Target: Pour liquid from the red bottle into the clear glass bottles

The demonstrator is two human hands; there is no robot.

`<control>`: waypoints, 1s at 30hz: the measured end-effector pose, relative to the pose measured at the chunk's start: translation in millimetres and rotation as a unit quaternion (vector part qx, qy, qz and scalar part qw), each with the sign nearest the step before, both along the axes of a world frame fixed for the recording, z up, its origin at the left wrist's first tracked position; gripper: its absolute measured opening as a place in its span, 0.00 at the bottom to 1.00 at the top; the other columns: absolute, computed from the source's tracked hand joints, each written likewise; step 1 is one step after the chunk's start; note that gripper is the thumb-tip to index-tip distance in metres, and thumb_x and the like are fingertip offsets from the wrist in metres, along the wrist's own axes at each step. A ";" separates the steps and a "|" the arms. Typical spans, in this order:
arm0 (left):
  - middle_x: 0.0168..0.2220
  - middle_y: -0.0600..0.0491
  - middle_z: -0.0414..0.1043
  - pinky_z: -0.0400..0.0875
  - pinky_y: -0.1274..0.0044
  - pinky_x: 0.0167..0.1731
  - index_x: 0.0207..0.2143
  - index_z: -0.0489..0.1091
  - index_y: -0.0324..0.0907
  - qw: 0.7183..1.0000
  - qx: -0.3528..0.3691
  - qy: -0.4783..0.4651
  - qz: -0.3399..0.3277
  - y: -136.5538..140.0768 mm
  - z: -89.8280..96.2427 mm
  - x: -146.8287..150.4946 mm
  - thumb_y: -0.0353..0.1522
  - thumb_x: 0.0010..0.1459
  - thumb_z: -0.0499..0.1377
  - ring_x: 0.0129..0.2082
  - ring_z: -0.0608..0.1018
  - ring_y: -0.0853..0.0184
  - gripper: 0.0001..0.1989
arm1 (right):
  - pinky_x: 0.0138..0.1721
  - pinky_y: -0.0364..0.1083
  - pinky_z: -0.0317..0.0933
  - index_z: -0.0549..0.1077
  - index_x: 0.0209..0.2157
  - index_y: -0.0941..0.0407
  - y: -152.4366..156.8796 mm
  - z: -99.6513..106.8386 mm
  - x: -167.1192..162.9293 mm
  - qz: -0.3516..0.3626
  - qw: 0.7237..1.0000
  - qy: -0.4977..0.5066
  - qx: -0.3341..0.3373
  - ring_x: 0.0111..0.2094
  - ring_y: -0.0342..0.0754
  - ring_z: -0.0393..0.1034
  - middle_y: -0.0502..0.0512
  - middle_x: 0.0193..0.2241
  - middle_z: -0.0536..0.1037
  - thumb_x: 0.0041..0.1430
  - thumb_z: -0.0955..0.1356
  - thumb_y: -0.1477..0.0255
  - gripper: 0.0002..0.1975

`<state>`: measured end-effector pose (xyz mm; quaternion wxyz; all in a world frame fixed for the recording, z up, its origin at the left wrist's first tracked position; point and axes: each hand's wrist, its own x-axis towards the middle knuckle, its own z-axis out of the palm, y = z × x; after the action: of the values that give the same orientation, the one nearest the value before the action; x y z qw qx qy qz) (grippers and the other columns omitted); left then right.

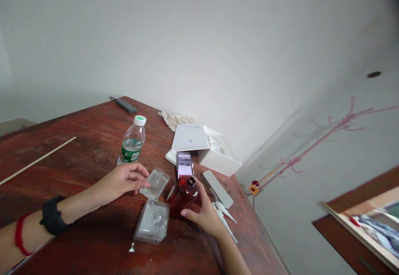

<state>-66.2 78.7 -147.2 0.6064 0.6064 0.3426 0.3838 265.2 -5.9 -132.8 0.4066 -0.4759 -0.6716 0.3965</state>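
My right hand (204, 208) is wrapped around a dark amber bottle (183, 194) with an open neck, tilted slightly over the table. My left hand (132, 178) has its thumb and fingers at the left edge of a clear plastic cover (159, 181), seemingly pinching it. In front of that cover lies a clear plastic box (152, 221) with a round raised shape on top. A small whitish bit (131, 248) is by its near corner. Behind the bottle is a phone (184, 166) with its screen lit, partly hidden by the bottle.
A water bottle (133, 144) with a green label stands behind my left hand. Farther back are an open white box (190, 137), a cloth (176, 120) and a grey power bank (126, 105). On the right lie a grey case (217, 188) and white droppers (224, 212). A thin stick (39, 159) lies left.
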 end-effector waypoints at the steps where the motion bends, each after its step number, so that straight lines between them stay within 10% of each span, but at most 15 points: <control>1: 0.34 0.48 0.85 0.72 0.73 0.31 0.40 0.72 0.43 1.000 0.000 0.000 0.001 -0.5 0.9 0.1 0.54 0.48 0.77 0.29 0.80 0.62 0.30 | 0.68 0.64 0.68 0.59 0.73 0.49 0.2 -0.5 0.2 0.004 1.000 0.007 -0.008 0.67 0.67 0.73 0.68 0.69 0.74 0.51 0.83 0.48 0.56; 19: 0.21 0.58 0.70 0.67 0.80 0.20 0.36 0.78 0.44 0.990 0.098 0.099 -0.027 -3.2 -0.6 -15.6 0.53 0.57 0.72 0.20 0.72 0.67 0.22 | 0.61 0.61 0.73 0.66 0.71 0.52 2.7 6.6 -2.2 -0.003 0.998 -0.055 0.016 0.59 0.64 0.80 0.64 0.60 0.82 0.51 0.85 0.57 0.51; 24: 0.53 0.45 0.80 0.84 0.71 0.37 0.57 0.79 0.50 0.985 0.158 0.055 0.034 -12.4 13.3 -13.2 0.46 0.46 0.81 0.41 0.83 0.56 0.36 | 0.61 0.61 0.73 0.66 0.71 0.54 2.6 8.1 -1.7 0.005 0.998 -0.060 0.030 0.57 0.64 0.81 0.64 0.59 0.83 0.50 0.86 0.61 0.51; 26: 0.56 0.43 0.79 0.84 0.68 0.42 0.44 0.84 0.47 0.979 0.191 0.066 0.037 -13.9 19.2 -15.8 0.50 0.56 0.75 0.45 0.83 0.53 0.21 | 0.60 0.60 0.74 0.67 0.71 0.54 2.0 11.0 -2.1 0.009 0.997 -0.061 0.038 0.56 0.64 0.82 0.63 0.59 0.84 0.50 0.85 0.62 0.50; 30: 0.42 0.44 0.83 0.81 0.69 0.46 0.23 0.79 0.44 0.966 0.230 0.116 0.039 -12.9 23.2 -20.6 0.53 0.67 0.66 0.41 0.83 0.55 0.27 | 0.63 0.60 0.71 0.69 0.70 0.53 0.7 15.8 -2.7 0.009 0.996 -0.067 0.060 0.59 0.64 0.80 0.62 0.60 0.83 0.50 0.86 0.64 0.50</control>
<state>-86.8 65.8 -124.0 0.3916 0.7561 0.3359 0.4026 262.5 -5.2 -117.0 0.3850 -0.4700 -0.7239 0.3268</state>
